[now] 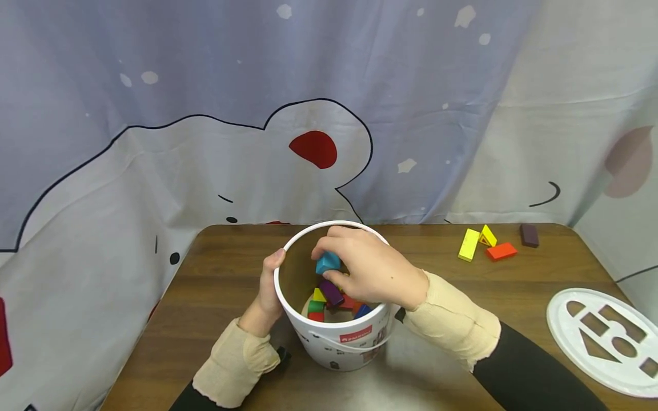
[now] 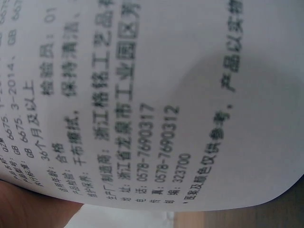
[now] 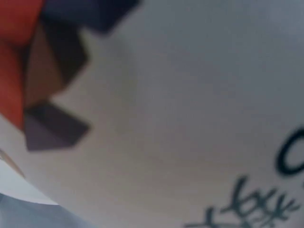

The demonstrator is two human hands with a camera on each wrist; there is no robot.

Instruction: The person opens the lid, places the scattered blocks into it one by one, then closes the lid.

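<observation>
A white bucket [image 1: 321, 341] with a printed side and a thin handle stands on the wooden table [image 1: 205, 308]. My left hand [image 1: 268, 285] grips its left side with the thumb at the rim. The left wrist view is filled by the bucket's printed wall [image 2: 156, 95], part of that hand [image 2: 33, 206] at its lower left. Reaching in over the rim, my right hand [image 1: 372, 265] pinches a blue block [image 1: 328, 262] between thumb and fingers. Below it lie several coloured blocks, among them a purple one [image 1: 331, 292] and a green one [image 1: 316, 307].
At the table's back right lie a yellow bar [image 1: 468, 245], a yellow triangle piece [image 1: 488, 236], a red-orange block [image 1: 501, 252] and a dark purple block [image 1: 529, 235]. A white lid [image 1: 562, 325] with shaped holes rests at the right edge. A patterned curtain [image 1: 205, 165] hangs behind.
</observation>
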